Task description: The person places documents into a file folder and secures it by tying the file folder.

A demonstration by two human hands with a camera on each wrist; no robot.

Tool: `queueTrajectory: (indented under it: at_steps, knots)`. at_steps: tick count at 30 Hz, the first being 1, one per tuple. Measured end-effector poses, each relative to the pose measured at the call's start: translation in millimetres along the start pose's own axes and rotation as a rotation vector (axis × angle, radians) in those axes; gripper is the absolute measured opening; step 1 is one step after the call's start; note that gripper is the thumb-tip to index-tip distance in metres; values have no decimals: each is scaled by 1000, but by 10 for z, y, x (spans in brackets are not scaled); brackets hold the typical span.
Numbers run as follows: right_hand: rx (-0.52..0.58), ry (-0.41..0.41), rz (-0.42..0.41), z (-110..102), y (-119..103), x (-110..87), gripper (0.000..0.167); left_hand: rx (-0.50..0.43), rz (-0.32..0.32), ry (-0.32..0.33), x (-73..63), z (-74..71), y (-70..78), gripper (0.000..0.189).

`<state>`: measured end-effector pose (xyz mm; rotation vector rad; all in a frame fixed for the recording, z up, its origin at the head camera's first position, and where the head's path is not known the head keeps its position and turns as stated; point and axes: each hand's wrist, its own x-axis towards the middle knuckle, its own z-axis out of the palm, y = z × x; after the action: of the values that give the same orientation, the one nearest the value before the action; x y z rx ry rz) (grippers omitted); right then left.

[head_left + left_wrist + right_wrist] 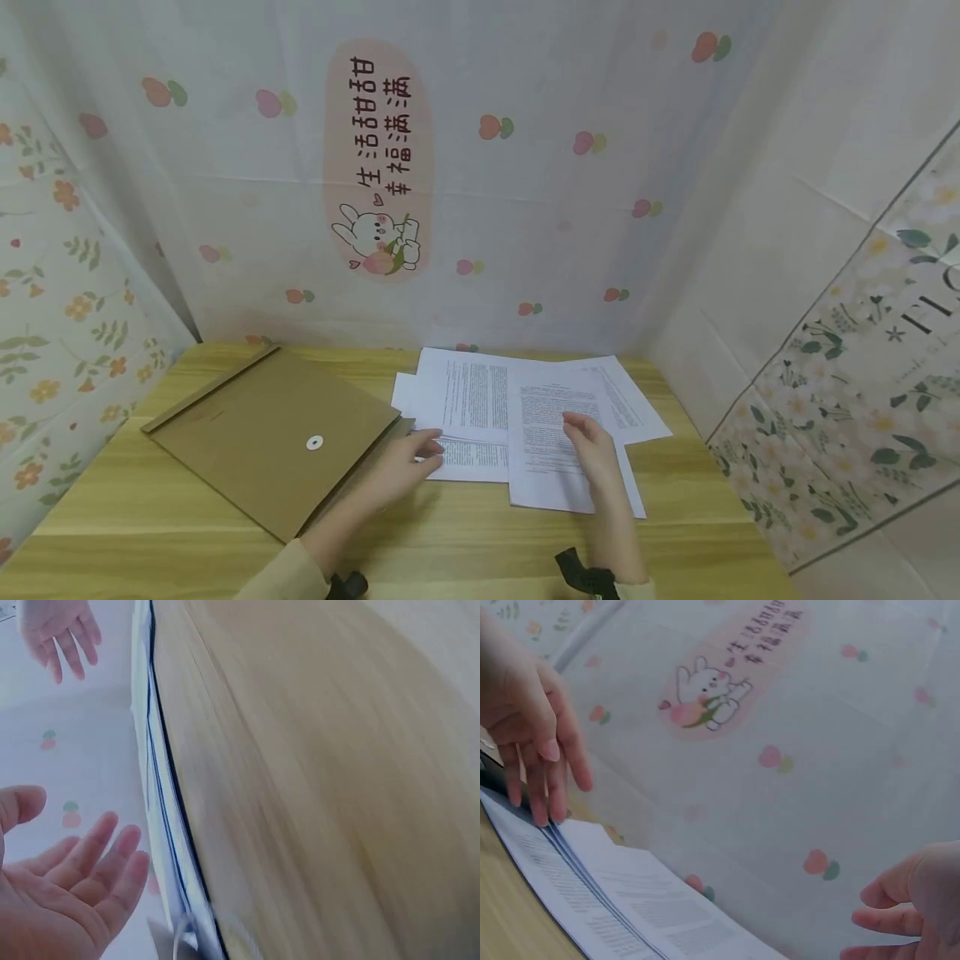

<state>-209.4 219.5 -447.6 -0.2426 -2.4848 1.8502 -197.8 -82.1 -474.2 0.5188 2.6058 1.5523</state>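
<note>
Several printed sheets of paper [480, 400] lie overlapping at the middle of the table, with one stack of sheets [555, 483] on top at the right. My left hand [408, 467] is at the left edge of the papers, fingers relaxed and holding nothing; whether its fingertips touch them I cannot tell. Above the right-hand stack is my right hand [592, 446], its fingers loosely bent. In the right wrist view this right hand [915, 907] appears raised off the papers with nothing in it. A brown paper document envelope [277, 433] lies left of the left hand.
The envelope has a white round button [314, 442] and a folded flap [217, 387] along its far left edge. A wooden table [465, 550] carries everything. Printed cloth curtains [525, 167] stand behind and on both sides.
</note>
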Motion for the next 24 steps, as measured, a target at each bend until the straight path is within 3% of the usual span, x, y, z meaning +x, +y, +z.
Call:
queueTrajectory:
  at_steps: [6,13,24]
  knots:
    - [-54,64,0,-214,97,57,40,-102,-45,-9,110,174,30,48]
    - [-148,89,80,-440,219,95,46,-237,-102,-46,187,362,17,54]
    - [-260,77,126,-583,357,94,50,-404,-234,-11,284,549,91,53]
